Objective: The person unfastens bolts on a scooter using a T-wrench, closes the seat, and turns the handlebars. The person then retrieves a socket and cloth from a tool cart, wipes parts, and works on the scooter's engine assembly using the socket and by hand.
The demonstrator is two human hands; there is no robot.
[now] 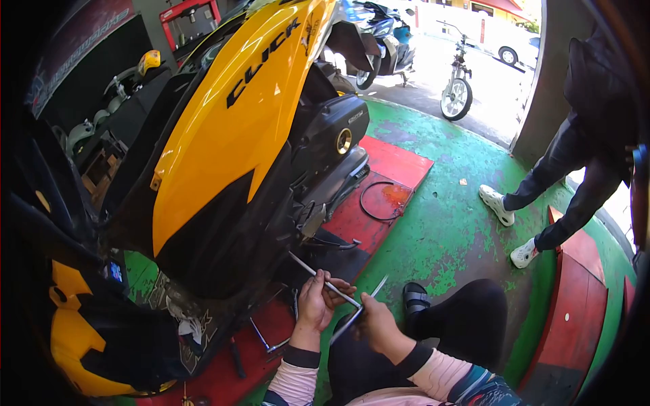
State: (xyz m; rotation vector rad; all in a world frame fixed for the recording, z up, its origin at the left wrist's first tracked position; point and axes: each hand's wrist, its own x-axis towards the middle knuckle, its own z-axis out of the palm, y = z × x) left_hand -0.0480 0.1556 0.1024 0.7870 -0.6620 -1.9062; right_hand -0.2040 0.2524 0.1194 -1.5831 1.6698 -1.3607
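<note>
A T-handle wrench (344,296) points at the lower black side of a yellow and black scooter (217,149) marked CLICK. Its far tip meets the dark bodywork; whether it sits on a fastener I cannot see. My left hand (317,304) is curled loosely around the shaft. At the near end, my right hand (380,326) is closed on the crossbar, whose two ends stick out past the fingers. Beneath my left hand, another metal wrench (259,335) and a dark-handled tool (237,358) lie on the red platform (271,369).
A black cable loop (362,203) lies on the platform's far part. To the right stands a person (575,149) in dark clothes on the green floor (447,196). A red ramp (572,304) is nearby. Outside are a parked scooter (389,51) and a stripped front fork with wheel (458,95).
</note>
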